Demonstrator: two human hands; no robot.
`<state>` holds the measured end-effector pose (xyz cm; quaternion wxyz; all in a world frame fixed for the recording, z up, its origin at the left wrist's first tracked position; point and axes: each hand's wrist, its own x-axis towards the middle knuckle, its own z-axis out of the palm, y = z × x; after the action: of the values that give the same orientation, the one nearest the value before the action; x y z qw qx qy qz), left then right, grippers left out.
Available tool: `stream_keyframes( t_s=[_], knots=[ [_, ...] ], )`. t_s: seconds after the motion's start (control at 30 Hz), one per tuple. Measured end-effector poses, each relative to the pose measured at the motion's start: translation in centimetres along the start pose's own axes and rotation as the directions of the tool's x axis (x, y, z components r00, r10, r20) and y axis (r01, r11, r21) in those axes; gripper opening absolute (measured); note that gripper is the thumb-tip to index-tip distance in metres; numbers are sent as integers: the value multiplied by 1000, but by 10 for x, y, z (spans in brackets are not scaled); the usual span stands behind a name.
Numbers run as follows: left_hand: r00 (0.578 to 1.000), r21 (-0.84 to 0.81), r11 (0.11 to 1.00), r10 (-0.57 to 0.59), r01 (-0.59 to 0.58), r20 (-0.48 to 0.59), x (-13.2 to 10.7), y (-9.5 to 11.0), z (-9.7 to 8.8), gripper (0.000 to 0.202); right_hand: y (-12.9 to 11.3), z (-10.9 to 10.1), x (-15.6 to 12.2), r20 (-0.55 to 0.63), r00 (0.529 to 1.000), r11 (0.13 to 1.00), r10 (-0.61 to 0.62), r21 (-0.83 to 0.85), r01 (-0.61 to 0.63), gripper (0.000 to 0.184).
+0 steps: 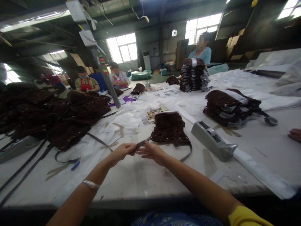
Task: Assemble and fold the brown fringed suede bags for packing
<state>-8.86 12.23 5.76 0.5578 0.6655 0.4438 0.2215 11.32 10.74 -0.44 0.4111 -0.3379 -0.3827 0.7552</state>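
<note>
A dark brown fringed bag (168,127) lies on the white table in front of me. Its dark strap (140,144) runs from the bag's left side to my hands. The fingers of my left hand (125,150) are closed in a pinch on the strap. My right hand (152,152) is at the same strap, close to the bag, its thumb over the strap and its fingers fairly straight below. At the bag's right side another length of strap (188,153) curves down onto the table.
A grey tape dispenser (213,141) stands right of the bag. Stacked brown bags (231,106) lie beyond it, with a taller stack (194,75) behind. A large pile of brown bags (77,113) covers the left. Paper scraps litter the middle. Co-workers sit across; another person's hand (295,135) shows at right.
</note>
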Motion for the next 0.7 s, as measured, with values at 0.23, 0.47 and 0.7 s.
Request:
stream_keyframes(
  t_s=[0.23, 0.47, 0.7],
  knots=[
    [995, 189, 979, -93, 83, 45, -16, -46, 19, 46, 39, 5, 9, -167, 986, 984, 5, 178, 26, 31],
    [955, 95, 994, -32, 63, -295, 20, -59, 25, 57, 43, 6, 18, -205, 969, 981, -139, -161, 106, 39],
    [959, 142, 990, 33, 8, -282, 56, -40, 17, 51, 31, 23, 15, -110, 955, 790, -274, -593, 159, 31]
  ],
)
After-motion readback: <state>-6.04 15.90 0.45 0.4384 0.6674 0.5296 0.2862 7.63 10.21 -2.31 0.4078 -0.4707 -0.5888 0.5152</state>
